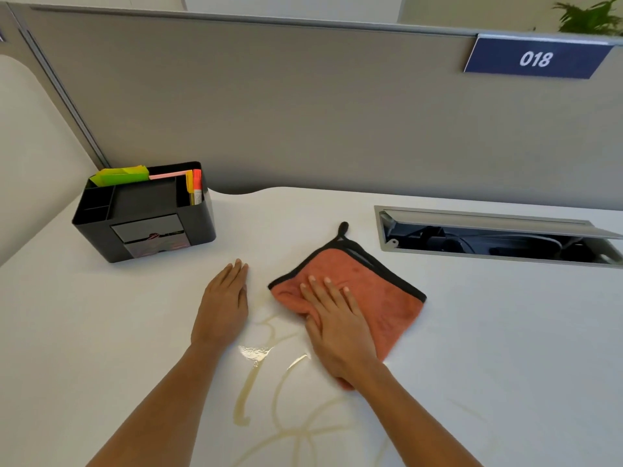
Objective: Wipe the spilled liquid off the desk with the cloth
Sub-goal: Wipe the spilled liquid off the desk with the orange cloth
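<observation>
An orange cloth (pixel 381 294) with a black hem and hanging loop lies folded on the white desk (pixel 488 332). My right hand (pixel 333 321) presses flat on its left part, thumb hooked on the cloth's edge. Pale yellowish spilled liquid (pixel 256 365) runs in thin curling streaks from just left of the cloth down to the near edge of the view, with a small puddle between my forearms. My left hand (pixel 224 305) rests flat on the desk left of the spill, fingers together, holding nothing.
A black desk organiser (pixel 145 214) with green and orange notes stands at the back left. An open cable hatch (pixel 499 237) is sunk into the desk at the back right. A grey partition (pixel 303 106) with a blue "018" sign (pixel 536 59) closes the far side.
</observation>
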The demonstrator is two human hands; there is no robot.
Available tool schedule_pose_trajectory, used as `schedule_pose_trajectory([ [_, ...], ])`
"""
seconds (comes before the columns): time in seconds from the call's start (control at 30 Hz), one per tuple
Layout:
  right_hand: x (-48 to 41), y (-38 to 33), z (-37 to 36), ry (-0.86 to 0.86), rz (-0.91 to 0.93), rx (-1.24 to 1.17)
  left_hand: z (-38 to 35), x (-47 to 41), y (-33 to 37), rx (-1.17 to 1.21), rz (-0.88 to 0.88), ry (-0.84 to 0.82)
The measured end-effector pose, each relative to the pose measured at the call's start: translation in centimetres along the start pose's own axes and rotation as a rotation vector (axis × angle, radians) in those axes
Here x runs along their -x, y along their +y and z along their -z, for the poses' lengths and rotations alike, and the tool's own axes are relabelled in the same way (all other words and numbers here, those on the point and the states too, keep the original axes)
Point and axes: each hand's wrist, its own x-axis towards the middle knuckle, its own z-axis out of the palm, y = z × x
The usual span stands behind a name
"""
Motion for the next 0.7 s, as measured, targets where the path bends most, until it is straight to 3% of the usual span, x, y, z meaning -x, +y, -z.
schedule_pose_trajectory([
  [0.2,-6.5,0.0,0.8,0.006,-0.285,0.019,-0.1,-0.1,0.1,0.018,0.01,0.001],
  [0.27,-7.5,-1.6,0.3,-0.007,-0.227,0.021,-0.1,-0.1,0.1,0.014,0.007,0.0],
  [0.43,-2.8,-2.7,-0.5,-0.037,0.123,0.01,-0.2,-0.2,-0.2,0.004,0.005,-0.022],
  [0.5,-1.2,-1.7,0.3,0.021,0.025,-0.195,-0.1,-0.2,0.0,-0.002,0.0,-0.009],
  [0.6,-2.2,-1.3,3.4,0.081,-0.383,-0.765,0.0,0.0,0.2,0.011,0.004,0.01],
  [0.7,-5.5,-0.8,7.4,0.212,-0.579,-1.24,0.0,0.0,0.1,0.025,0.023,0.007],
])
